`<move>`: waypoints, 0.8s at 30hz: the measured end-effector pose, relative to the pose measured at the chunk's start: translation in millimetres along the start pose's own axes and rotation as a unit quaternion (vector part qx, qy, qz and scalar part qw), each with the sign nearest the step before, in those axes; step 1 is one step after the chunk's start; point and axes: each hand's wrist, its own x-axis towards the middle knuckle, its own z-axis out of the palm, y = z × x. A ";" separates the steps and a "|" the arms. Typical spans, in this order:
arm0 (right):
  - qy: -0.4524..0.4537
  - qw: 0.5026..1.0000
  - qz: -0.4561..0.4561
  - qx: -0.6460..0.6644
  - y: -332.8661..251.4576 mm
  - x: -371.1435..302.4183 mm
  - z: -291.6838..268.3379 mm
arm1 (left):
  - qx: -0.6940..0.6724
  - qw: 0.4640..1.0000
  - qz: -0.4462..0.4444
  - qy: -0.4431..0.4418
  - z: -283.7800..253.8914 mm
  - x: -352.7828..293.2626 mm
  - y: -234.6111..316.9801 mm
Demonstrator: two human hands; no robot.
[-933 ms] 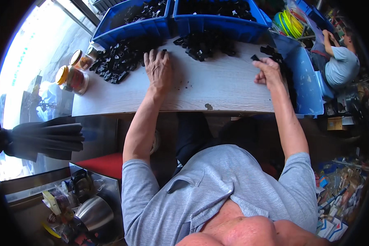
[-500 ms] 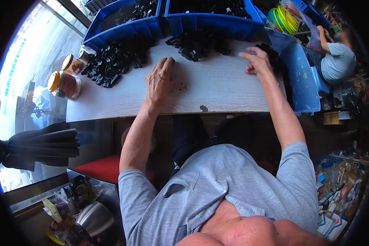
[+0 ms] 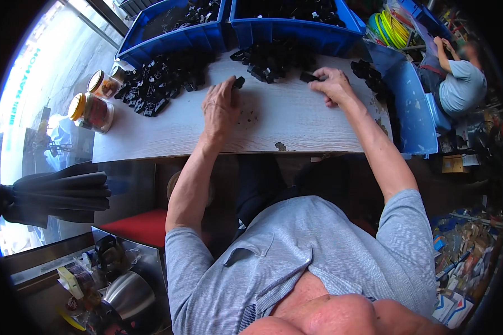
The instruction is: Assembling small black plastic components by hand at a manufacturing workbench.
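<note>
Over the middle of the pale tabletop (image 3: 167, 139), my left hand (image 3: 221, 106) is closed round a small black plastic part (image 3: 238, 82), which pokes out past the fingertips. My right hand (image 3: 334, 87) pinches another small black piece (image 3: 307, 77) between thumb and fingers, just right of the middle heap. Loose black parts lie in a heap (image 3: 156, 84) at the left, a second heap (image 3: 274, 58) at the back middle and a third heap (image 3: 369, 77) at the right edge. The exact kind of these parts is too small to tell.
Two blue bins (image 3: 296, 29) of black parts stand along the back. Lidded jars (image 3: 92, 113) sit at the table's left edge. A light blue tub (image 3: 411, 109) is against the right side. A person (image 3: 461, 78) sits at the far right.
My right hand has moved left from the right-hand heap and now holds a black piece. The part in my left hand shows more clearly; that hand has barely shifted.
</note>
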 end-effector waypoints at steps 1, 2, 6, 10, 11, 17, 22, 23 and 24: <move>0.001 1.000 0.001 -0.001 0.9 -6.4 -0.1 | -0.002 1.000 0.000 0.000 3.3 -0.7 6.0; -0.026 1.000 -0.002 0.009 1.2 -14.0 1.0 | -0.053 0.999 -0.003 -0.002 7.0 -2.3 17.7; -0.087 0.996 -0.019 0.027 1.3 -32.5 9.6 | -0.144 0.989 0.043 -0.009 26.3 5.4 64.0; -0.104 0.994 -0.034 0.004 -1.3 -38.7 14.2 | -0.143 0.979 0.118 -0.080 42.8 13.2 79.3; -0.104 0.994 -0.037 -0.003 -0.6 -39.7 15.0 | -0.142 0.979 0.118 -0.081 44.9 14.0 79.9; -0.096 0.994 -0.047 -0.015 -2.4 -43.9 15.2 | -0.156 0.972 0.145 -0.098 48.4 10.3 74.8; -0.097 0.994 -0.049 -0.001 0.3 -44.5 13.2 | -0.169 0.964 0.168 -0.118 46.2 11.9 79.6; -0.099 0.994 -0.042 0.005 0.4 -43.8 14.1 | -0.176 0.958 0.182 -0.134 45.2 12.6 79.6; -0.100 0.994 -0.044 0.002 -0.1 -43.3 16.3 | -0.171 0.959 0.179 -0.135 44.3 13.1 80.3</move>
